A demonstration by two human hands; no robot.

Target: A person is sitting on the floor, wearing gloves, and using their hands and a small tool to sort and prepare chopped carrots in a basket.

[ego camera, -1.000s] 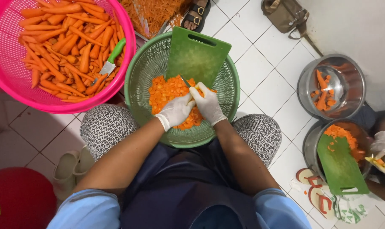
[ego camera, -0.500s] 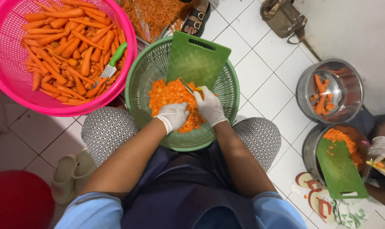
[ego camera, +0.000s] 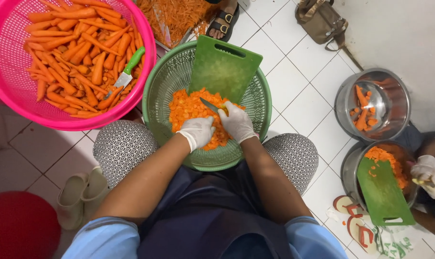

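A green mesh basket (ego camera: 160,91) sits between my knees with a green cutting board (ego camera: 224,67) leaning against its far rim. A heap of chopped carrot pieces (ego camera: 186,110) lies inside it. My right hand (ego camera: 236,122), in a white glove, grips a knife (ego camera: 209,105) whose blade points up and left over the heap. My left hand (ego camera: 197,132), also gloved, rests closed on the carrot pieces beside it; whether it holds a piece is hidden.
A pink basket (ego camera: 6,72) of whole peeled carrots with a green-handled knife (ego camera: 129,67) stands at the upper left. At the right are two metal pots (ego camera: 344,98), a second green board (ego camera: 382,192) and another person's gloved hand (ego camera: 426,170). A red lid (ego camera: 21,225) and white boots (ego camera: 81,192) lie lower left.
Both hands stay over the carrot heap, shifting only slightly. The view has drifted a little, with the basket sitting lower in the picture.
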